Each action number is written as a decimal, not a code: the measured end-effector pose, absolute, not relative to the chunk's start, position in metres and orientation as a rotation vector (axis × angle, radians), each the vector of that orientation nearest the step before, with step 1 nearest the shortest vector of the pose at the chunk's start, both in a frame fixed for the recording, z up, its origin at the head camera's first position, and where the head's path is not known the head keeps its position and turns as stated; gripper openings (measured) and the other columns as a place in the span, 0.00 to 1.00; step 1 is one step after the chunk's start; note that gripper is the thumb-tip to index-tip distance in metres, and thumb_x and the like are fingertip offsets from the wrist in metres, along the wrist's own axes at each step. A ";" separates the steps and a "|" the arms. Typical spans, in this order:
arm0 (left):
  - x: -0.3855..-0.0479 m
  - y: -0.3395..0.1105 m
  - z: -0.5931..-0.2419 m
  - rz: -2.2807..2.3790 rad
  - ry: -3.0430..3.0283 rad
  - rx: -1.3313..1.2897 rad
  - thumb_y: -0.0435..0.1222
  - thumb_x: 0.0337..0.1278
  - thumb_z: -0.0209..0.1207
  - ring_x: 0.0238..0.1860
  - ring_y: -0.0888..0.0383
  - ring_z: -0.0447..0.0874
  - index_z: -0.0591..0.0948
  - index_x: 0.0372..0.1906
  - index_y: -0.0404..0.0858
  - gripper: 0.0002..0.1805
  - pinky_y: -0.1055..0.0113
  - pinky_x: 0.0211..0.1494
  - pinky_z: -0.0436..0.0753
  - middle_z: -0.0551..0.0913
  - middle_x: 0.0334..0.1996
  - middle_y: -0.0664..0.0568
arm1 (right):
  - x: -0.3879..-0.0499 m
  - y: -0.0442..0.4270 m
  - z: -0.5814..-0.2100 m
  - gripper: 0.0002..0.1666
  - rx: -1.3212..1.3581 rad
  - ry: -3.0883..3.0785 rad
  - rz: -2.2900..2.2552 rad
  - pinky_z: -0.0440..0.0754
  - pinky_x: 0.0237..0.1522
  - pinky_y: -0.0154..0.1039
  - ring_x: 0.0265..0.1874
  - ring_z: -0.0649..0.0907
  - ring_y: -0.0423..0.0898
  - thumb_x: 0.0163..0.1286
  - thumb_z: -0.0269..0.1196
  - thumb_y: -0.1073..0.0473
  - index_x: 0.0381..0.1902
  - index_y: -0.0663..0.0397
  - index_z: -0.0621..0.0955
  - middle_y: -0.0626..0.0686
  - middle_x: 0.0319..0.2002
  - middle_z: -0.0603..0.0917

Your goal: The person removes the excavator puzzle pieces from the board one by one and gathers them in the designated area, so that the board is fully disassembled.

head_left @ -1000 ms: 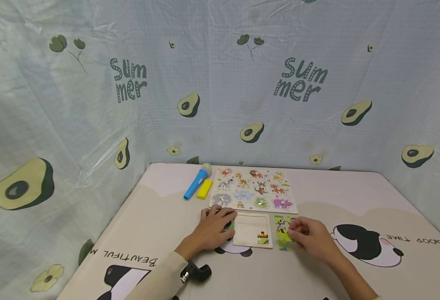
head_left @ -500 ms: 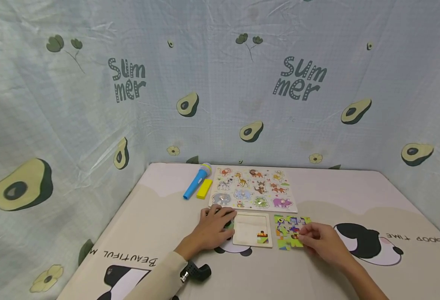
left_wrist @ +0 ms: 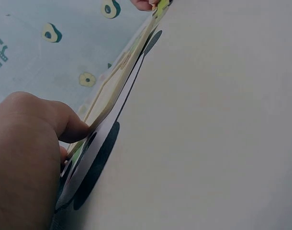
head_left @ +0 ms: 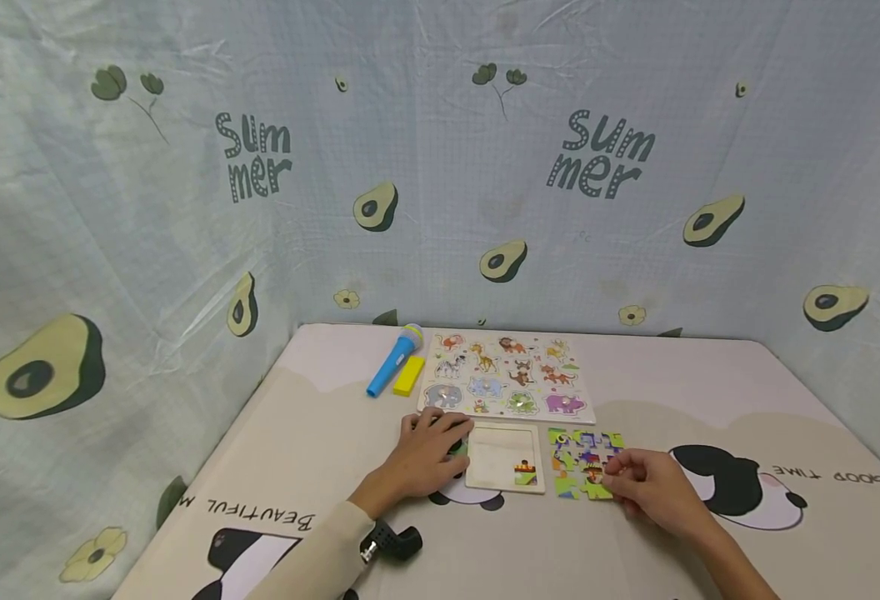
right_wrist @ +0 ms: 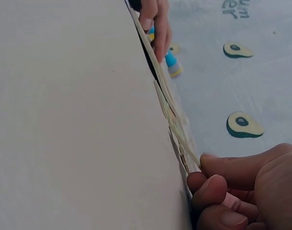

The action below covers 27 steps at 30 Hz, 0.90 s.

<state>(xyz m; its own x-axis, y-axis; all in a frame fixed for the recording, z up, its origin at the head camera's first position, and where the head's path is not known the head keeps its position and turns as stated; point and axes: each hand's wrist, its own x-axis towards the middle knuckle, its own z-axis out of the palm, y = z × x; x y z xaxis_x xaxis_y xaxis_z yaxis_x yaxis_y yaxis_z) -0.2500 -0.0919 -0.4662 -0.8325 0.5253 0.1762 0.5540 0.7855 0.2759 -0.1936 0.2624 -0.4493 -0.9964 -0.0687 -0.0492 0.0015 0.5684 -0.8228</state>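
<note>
My left hand [head_left: 428, 454] holds the left side of a pale wooden puzzle tray [head_left: 492, 458], thumb and fingers against its edge. One printed puzzle piece [head_left: 526, 475] sits in the tray's lower right corner. Just right of the tray lies a block of colourful jigsaw pieces [head_left: 569, 458]. At that block's lower right my right hand [head_left: 657, 487] pinches a puzzle piece [head_left: 597, 492] between thumb and forefinger. In the right wrist view the thin piece [right_wrist: 188, 147] is tilted up at the fingertips. Some of the left fingers' undersides are hidden.
Behind the tray lies an animal peg puzzle board [head_left: 503, 377]. A blue toy microphone [head_left: 393, 364] and a yellow block [head_left: 408, 376] lie to its left. Printed cloth covers the table [head_left: 530, 550], and a patterned curtain [head_left: 440, 167] stands behind.
My right hand has moved right and slightly down across the loose pieces, uncovering more of them, and now pinches one at their lower right. The left hand and tray stay in place.
</note>
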 end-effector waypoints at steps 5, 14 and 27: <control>-0.250 -0.092 -0.466 -0.492 -2.885 -0.875 0.50 0.68 0.49 0.69 0.47 0.61 0.72 0.74 0.48 0.31 0.43 0.64 0.59 0.70 0.72 0.55 | -0.194 0.262 -0.451 0.12 -0.019 2.768 -1.347 0.72 0.17 0.35 0.16 0.77 0.44 0.64 0.71 0.59 0.39 0.61 0.81 0.51 0.18 0.79; -0.252 -0.092 -0.467 -0.487 -2.882 -0.869 0.50 0.67 0.49 0.69 0.48 0.61 0.72 0.74 0.48 0.32 0.43 0.64 0.60 0.70 0.72 0.56 | -0.194 0.262 -0.454 0.12 -0.008 2.849 -1.272 0.72 0.18 0.35 0.14 0.76 0.44 0.61 0.73 0.58 0.36 0.58 0.82 0.49 0.17 0.76; -0.251 -0.092 -0.468 -0.490 -2.885 -0.867 0.50 0.67 0.49 0.69 0.48 0.61 0.72 0.74 0.48 0.32 0.43 0.64 0.60 0.70 0.72 0.56 | -0.191 0.259 -0.456 0.09 0.019 2.910 -1.209 0.69 0.18 0.34 0.13 0.76 0.45 0.61 0.73 0.59 0.30 0.56 0.83 0.49 0.15 0.76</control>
<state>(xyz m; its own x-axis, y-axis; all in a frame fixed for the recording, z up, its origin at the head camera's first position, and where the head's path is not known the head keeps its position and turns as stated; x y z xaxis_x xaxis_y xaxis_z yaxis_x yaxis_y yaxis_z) -0.2514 -0.0918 -0.4680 -0.8349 0.5217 0.1752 0.5503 0.7875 0.2774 -0.1909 0.2590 -0.4559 -0.9999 0.0146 0.0043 0.0073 0.7056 -0.7086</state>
